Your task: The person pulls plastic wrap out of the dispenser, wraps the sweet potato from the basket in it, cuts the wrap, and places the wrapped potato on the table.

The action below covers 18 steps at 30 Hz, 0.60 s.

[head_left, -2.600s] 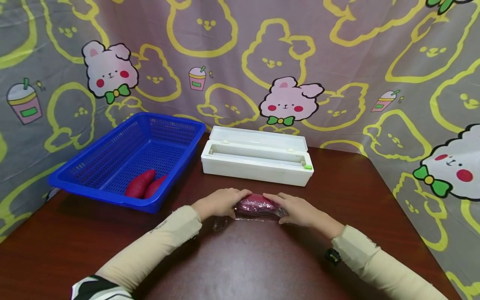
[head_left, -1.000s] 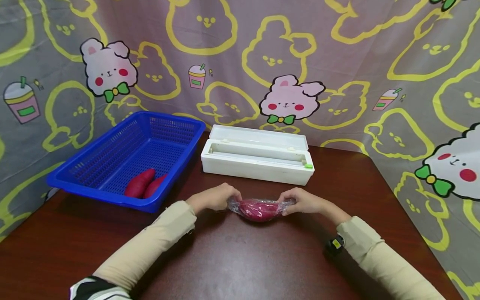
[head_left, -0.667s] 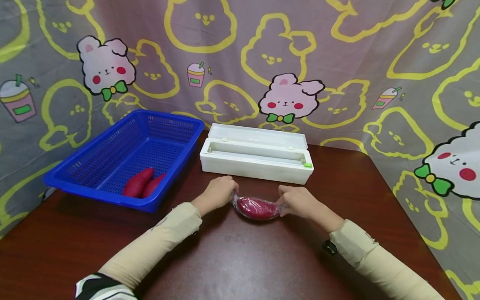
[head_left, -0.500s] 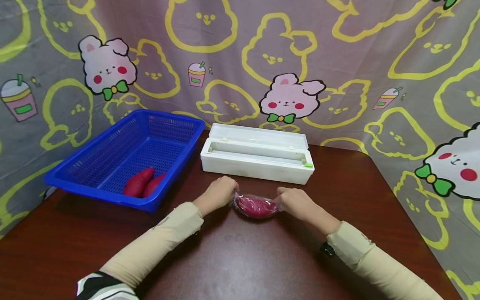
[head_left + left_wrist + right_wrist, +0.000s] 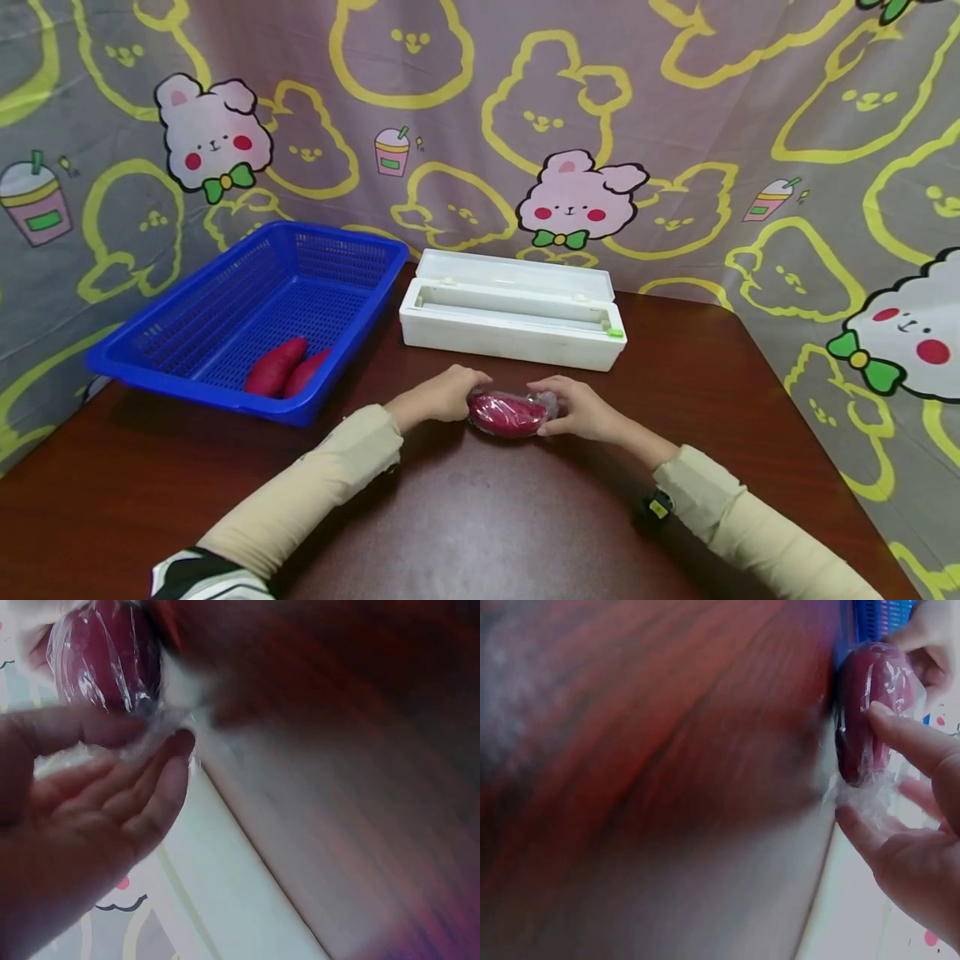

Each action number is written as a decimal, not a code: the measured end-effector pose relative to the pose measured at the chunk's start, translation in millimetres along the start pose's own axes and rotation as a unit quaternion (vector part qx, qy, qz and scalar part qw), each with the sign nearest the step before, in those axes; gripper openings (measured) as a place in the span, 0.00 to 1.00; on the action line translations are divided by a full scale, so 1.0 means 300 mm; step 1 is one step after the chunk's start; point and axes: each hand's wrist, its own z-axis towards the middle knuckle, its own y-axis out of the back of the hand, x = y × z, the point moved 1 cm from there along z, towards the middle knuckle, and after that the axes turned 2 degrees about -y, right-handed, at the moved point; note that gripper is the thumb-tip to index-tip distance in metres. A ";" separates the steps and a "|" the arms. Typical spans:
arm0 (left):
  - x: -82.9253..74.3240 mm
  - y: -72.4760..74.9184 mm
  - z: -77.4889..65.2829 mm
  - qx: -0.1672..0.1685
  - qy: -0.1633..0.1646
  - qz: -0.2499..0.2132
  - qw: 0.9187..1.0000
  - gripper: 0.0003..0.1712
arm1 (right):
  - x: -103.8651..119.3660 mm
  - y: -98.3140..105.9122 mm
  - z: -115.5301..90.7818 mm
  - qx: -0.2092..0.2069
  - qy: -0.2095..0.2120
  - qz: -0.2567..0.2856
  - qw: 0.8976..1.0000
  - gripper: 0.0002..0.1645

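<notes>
A red sweet potato (image 5: pixel 507 414) wrapped in clear cling film is held between both hands, near the middle of the table. My left hand (image 5: pixel 453 393) pinches the gathered film at its left end; in the left wrist view, the thumb and fingers meet on the twisted cling film (image 5: pixel 161 724). At the other end my right hand (image 5: pixel 577 408) grips the sweet potato. The right wrist view shows the thumb pressing on the wrapped side, with the other fingers by the crumpled film tail (image 5: pixel 866 799).
A white cling film dispenser box (image 5: pixel 513 337) with its lid raised lies behind the hands. To the left stands a blue plastic basket (image 5: pixel 202 387) with two bare sweet potatoes (image 5: pixel 276 367) in its near corner. A patterned curtain hangs behind the brown table (image 5: pixel 480 533).
Both hands first lay over the sweet potato, then took the film at its two ends. Since then the right hand has shifted inward onto the sweet potato's right end.
</notes>
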 end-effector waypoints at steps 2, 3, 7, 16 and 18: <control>-0.002 -0.001 0.000 0.033 -0.009 -0.007 0.999 0.37 | -0.005 -0.006 0.001 0.016 -0.001 0.033 0.999 0.38; -0.002 -0.002 0.000 0.044 -0.014 -0.010 0.999 0.39 | -0.006 -0.008 0.001 0.024 0.003 0.040 0.999 0.38; 0.000 -0.005 0.003 0.053 -0.028 -0.034 0.998 0.42 | -0.003 -0.015 -0.001 0.053 0.019 0.055 0.997 0.38; 0.001 0.005 0.005 0.079 -0.042 -0.035 0.995 0.32 | 0.004 -0.035 -0.013 0.062 0.087 0.036 0.994 0.32; 0.003 0.003 0.005 0.084 -0.040 -0.035 0.995 0.31 | 0.001 -0.039 -0.014 0.063 0.091 0.041 0.993 0.32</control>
